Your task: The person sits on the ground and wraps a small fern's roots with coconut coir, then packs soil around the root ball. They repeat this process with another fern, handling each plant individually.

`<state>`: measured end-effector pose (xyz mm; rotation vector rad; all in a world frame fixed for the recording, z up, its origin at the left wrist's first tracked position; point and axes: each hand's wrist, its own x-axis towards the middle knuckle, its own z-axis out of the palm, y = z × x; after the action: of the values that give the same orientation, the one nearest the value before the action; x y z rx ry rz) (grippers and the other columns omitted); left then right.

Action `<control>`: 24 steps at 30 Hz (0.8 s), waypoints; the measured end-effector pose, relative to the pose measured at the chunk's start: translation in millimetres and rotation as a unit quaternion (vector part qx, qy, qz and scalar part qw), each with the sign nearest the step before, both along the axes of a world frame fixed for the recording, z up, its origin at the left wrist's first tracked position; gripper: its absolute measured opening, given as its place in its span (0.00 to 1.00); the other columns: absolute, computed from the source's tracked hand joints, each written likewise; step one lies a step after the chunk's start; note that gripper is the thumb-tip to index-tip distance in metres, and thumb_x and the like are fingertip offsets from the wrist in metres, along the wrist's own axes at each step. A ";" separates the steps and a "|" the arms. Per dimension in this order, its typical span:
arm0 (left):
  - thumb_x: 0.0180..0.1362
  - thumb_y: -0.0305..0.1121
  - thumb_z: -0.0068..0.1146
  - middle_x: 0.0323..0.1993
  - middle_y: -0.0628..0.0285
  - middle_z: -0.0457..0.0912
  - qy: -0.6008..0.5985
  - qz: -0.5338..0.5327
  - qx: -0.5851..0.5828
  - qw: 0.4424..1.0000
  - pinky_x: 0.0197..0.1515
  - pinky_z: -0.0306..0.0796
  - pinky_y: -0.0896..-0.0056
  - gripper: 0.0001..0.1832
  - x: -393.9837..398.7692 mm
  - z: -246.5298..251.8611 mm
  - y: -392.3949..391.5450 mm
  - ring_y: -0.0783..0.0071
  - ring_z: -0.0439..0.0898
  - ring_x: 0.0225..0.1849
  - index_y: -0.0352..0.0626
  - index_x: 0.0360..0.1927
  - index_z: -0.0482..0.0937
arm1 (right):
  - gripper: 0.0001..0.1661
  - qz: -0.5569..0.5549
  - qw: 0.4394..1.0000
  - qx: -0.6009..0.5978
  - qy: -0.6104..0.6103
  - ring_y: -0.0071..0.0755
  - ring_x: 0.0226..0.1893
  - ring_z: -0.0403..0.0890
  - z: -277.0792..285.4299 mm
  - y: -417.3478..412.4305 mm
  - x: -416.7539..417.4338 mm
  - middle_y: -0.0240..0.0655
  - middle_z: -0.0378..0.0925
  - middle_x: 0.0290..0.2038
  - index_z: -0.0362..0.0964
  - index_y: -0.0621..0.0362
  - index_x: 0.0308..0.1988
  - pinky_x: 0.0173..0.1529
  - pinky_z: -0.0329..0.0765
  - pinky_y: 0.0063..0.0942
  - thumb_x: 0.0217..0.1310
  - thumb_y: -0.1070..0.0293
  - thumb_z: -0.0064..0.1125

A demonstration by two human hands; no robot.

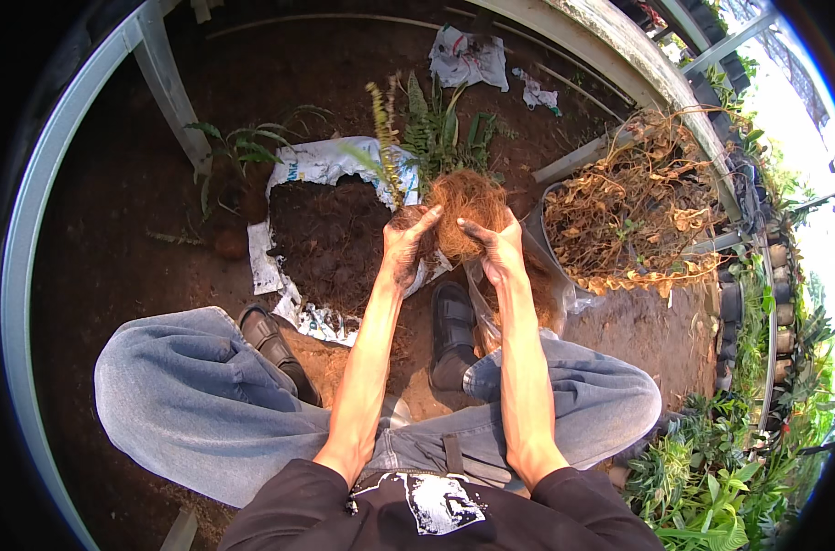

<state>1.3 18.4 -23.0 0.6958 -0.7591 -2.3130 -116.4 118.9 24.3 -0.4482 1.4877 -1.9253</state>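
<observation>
My left hand (405,249), smeared with dark soil, grips a dark root ball (407,216) below a yellowing fern frond (384,148). My right hand (501,246) has hold of a tuft of brown coconut fibre (464,206), its thumb pressed on the front. The two hands are side by side, and the left thumb reaches the edge of the fibre. Below and to the left lies a torn white sack (334,155), folded open around dark potting soil (328,234). Between my right forearm and foot, a clear plastic bag (483,293) holds more coconut fibre (538,286).
Green ferns (424,124) stand beyond the hands. A tub of dried brown plants (631,206) is at right, under a metal frame (655,62). Another leafy plant (252,141) is at left. White plastic scraps (467,58) lie farther off. My sandals (453,320) flank the soil.
</observation>
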 end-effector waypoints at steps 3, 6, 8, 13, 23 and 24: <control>0.54 0.29 0.68 0.24 0.72 0.79 0.003 0.037 -0.016 0.999 0.25 0.65 0.80 0.09 -7.9 9.3 8.3 0.86 0.73 0.20 0.40 0.35 0.79 | 0.39 0.049 0.998 -0.017 -0.039 0.33 0.46 0.80 6.4 -1.0 2.8 0.38 0.78 0.47 0.65 0.66 0.56 0.51 0.79 0.29 0.42 0.81 0.74; 0.51 0.27 0.69 0.27 0.69 0.81 -0.035 0.075 -0.020 0.996 0.26 0.69 0.79 0.11 -6.4 8.4 7.0 0.83 0.77 0.24 0.40 0.36 0.79 | 0.38 0.077 0.996 0.030 -0.029 0.31 0.48 0.80 16.6 -1.8 6.4 0.37 0.78 0.48 0.66 0.65 0.55 0.52 0.78 0.29 0.43 0.80 0.75; 0.50 0.26 0.69 0.27 0.67 0.81 -0.074 0.116 -0.026 0.990 0.23 0.69 0.80 0.10 -5.4 3.5 6.0 0.81 0.77 0.23 0.40 0.34 0.79 | 0.38 0.085 0.994 0.062 -0.024 0.31 0.48 0.79 18.4 -4.3 12.2 0.37 0.78 0.48 0.66 0.65 0.55 0.53 0.77 0.29 0.42 0.80 0.75; 0.50 0.27 0.70 0.23 0.67 0.79 -0.069 0.117 -0.017 0.991 0.18 0.65 0.77 0.08 -11.2 1.2 3.8 0.82 0.73 0.17 0.39 0.31 0.80 | 0.41 0.003 0.996 0.041 0.082 0.35 0.46 0.81 2.4 -8.7 11.9 0.39 0.78 0.47 0.64 0.65 0.56 0.52 0.80 0.31 0.40 0.81 0.75; 0.49 0.27 0.71 0.26 0.67 0.80 0.023 0.059 0.021 0.998 0.24 0.68 0.77 0.10 0.7 -4.3 -7.9 0.82 0.76 0.23 0.40 0.33 0.79 | 0.38 0.140 0.983 0.064 0.101 0.33 0.48 0.80 19.9 2.2 1.8 0.40 0.77 0.49 0.66 0.66 0.54 0.54 0.78 0.31 0.40 0.88 0.69; 0.49 0.25 0.70 0.27 0.67 0.80 0.026 0.076 0.018 0.997 0.26 0.70 0.77 0.10 -1.4 -7.8 -9.0 0.81 0.77 0.24 0.39 0.33 0.78 | 0.37 0.150 0.984 0.061 0.078 0.32 0.49 0.79 19.7 2.3 1.7 0.40 0.77 0.49 0.66 0.65 0.54 0.55 0.78 0.31 0.41 0.87 0.70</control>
<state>-0.1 9.3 -30.8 0.6830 -0.6211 -2.2019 -114.8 121.2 44.0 -0.7359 1.5267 -1.5859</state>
